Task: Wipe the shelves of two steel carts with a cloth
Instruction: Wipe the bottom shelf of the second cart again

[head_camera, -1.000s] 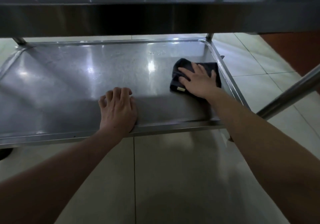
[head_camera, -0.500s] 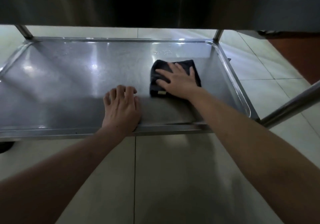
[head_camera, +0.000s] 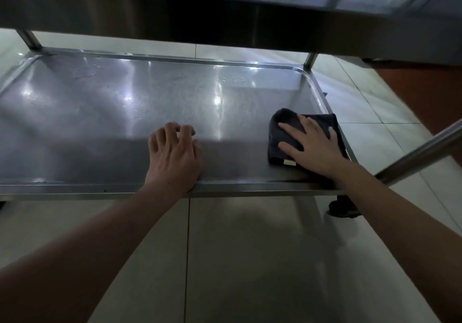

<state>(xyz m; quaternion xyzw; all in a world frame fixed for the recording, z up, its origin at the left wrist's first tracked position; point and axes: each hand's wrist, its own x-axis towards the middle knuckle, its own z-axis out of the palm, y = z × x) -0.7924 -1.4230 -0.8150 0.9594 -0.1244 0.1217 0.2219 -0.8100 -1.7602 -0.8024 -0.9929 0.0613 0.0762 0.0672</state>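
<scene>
A steel cart's lower shelf [head_camera: 100, 122] fills the middle of the view, shiny with a raised rim. A folded dark cloth [head_camera: 282, 132] lies flat at the shelf's near right corner. My right hand [head_camera: 312, 147] presses on the cloth with straight, spread fingers. My left hand [head_camera: 175, 157] rests on the shelf's front rim near the middle, palm on the edge, fingers loosely bent on the steel and holding nothing.
The cart's upper shelf [head_camera: 225, 22] overhangs close above. A slanted steel tube [head_camera: 420, 155] crosses at the right. A black caster [head_camera: 342, 209] sits below the right corner. Pale floor tiles [head_camera: 250, 260] surround the cart, and a red floor strip [head_camera: 425, 97] lies at right.
My right hand slid the cloth left toward the middle, then back right and nearer, to the shelf's near right corner. My left hand stayed on the front rim, its fingers now bent more.
</scene>
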